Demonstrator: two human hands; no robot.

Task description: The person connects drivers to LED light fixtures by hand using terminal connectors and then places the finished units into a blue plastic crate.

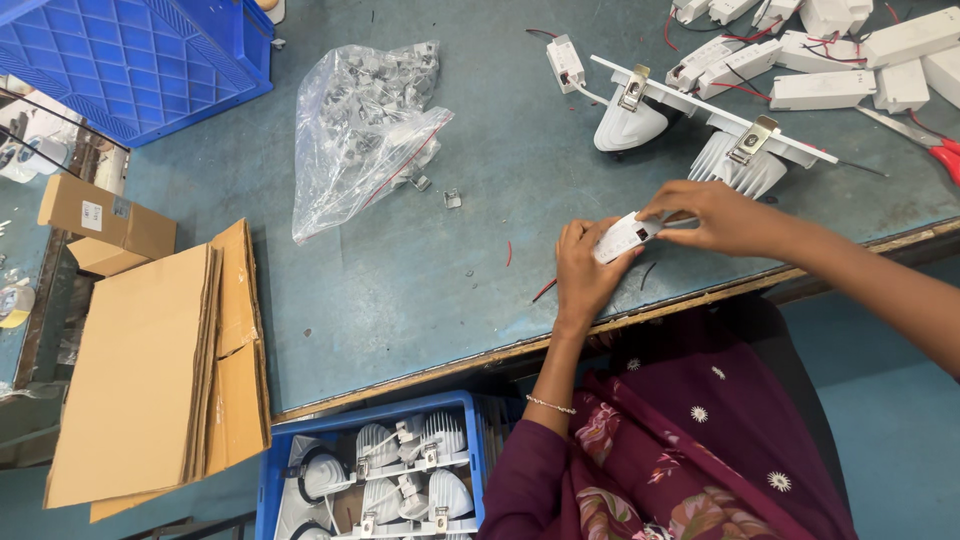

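A: What is in the hands?

B: A small white driver box (625, 237), oblong, with a dark mark on its top face. It sits just above the near edge of the table, held between both hands. The left hand (585, 272) cups it from below, fingers curled up round its near end. The right hand (712, 216) pinches its far end between thumb and fingertips.

A: And the surface?

B: A teal-grey worktable (480, 260), scuffed, with a wooden strip along the near edge. Snippets of red and black wire lie scattered on it.

A: What lies close by?

B: Just beyond the hands, a white bracket with two lamp units (700, 125) lying face down, one smooth and domed, one finned, each with a metal spring clip. A second small white box is wired to its left end.

A: Further out?

B: At the top right a heap of white driver boxes (830, 60), about ten in view, some cut off by the frame. Red-handled scissors (925, 140) lie at the right edge. One clear plastic bag of metal clips (365, 130) lies mid-table, two loose clips beside it. One blue crate (140, 60) sits at the top left.

A: Below the table?

B: Another blue crate of finished lamps (400, 470), flattened cardboard sheets (150, 370) stacked to the left, and one small cardboard box (105, 220).
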